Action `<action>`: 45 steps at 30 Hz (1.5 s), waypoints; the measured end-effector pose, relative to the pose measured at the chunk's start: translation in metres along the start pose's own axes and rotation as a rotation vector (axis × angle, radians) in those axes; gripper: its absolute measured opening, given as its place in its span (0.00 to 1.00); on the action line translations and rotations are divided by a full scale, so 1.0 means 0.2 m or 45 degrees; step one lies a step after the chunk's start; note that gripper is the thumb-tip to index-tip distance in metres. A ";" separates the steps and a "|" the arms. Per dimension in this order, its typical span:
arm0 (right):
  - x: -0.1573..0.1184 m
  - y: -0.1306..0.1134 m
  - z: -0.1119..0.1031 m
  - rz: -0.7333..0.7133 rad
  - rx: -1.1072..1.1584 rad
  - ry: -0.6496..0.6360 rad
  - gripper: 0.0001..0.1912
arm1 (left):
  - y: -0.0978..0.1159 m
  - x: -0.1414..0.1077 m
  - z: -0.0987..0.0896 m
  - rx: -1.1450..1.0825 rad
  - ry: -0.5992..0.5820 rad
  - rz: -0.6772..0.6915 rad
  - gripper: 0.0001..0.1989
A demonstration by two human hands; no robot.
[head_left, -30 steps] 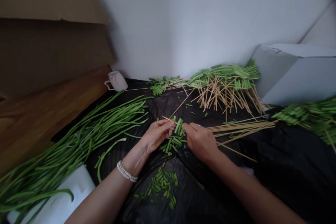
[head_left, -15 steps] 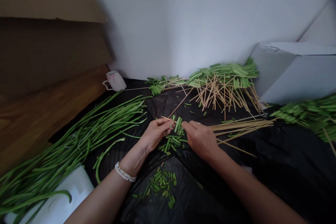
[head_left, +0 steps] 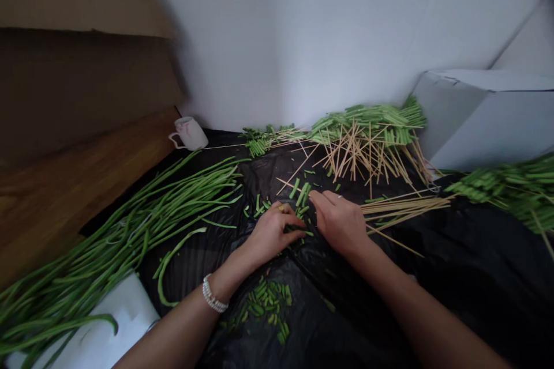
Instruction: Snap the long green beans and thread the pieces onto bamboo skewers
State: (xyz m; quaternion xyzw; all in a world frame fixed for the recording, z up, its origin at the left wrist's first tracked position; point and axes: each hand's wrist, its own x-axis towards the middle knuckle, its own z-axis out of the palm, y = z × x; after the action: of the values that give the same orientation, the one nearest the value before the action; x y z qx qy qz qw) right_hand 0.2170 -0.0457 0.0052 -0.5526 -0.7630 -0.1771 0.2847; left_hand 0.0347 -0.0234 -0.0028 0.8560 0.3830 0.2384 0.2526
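Note:
My right hand [head_left: 338,220] is closed around a thin bamboo skewer [head_left: 289,185], whose tip points to the left. Short cut lengths of long bean [head_left: 303,193] are at the skewer, just left of my right fingers. Low over the loose cut pieces, my left hand [head_left: 274,230] has its thumb and fingers curled together at a piece of long bean [head_left: 309,233]. Its fingertips are partly hidden among the pieces. More loose bean pieces [head_left: 258,206] lie beyond my left knuckles on the black plastic sheet [head_left: 367,311].
Whole long beans [head_left: 173,202] spread at left, partly over a white block [head_left: 123,323]. A white mug [head_left: 190,134] stands behind them. Bean-loaded skewers [head_left: 367,127] pile against the wall, with more [head_left: 511,187] at right. Bare skewers [head_left: 407,207] lie beside my right hand. Small offcuts [head_left: 268,300] lie in front.
My left hand has left the skewer tip and come down and right onto the loose bean pieces. My right hand, still with the skewer, has shifted slightly right.

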 end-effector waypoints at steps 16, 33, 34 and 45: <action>0.00 0.01 0.01 0.005 0.071 0.105 0.13 | 0.01 0.01 0.00 0.114 -0.001 0.167 0.04; -0.02 -0.02 0.02 -0.072 0.082 0.012 0.13 | -0.15 0.07 -0.19 -1.873 0.637 -0.843 0.04; -0.02 -0.02 0.02 -0.072 0.081 0.008 0.13 | -0.15 0.07 -0.19 -1.879 0.632 -0.840 0.04; -0.01 0.00 0.01 -0.076 0.095 0.082 0.13 | -0.15 0.05 -0.19 -1.448 0.685 -0.789 0.14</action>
State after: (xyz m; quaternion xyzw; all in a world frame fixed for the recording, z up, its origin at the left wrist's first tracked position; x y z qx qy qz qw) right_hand 0.2172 -0.0456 0.0014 -0.5124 -0.7757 -0.1746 0.3243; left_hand 0.0009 0.0106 0.0105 0.3537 0.4743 0.5224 0.6141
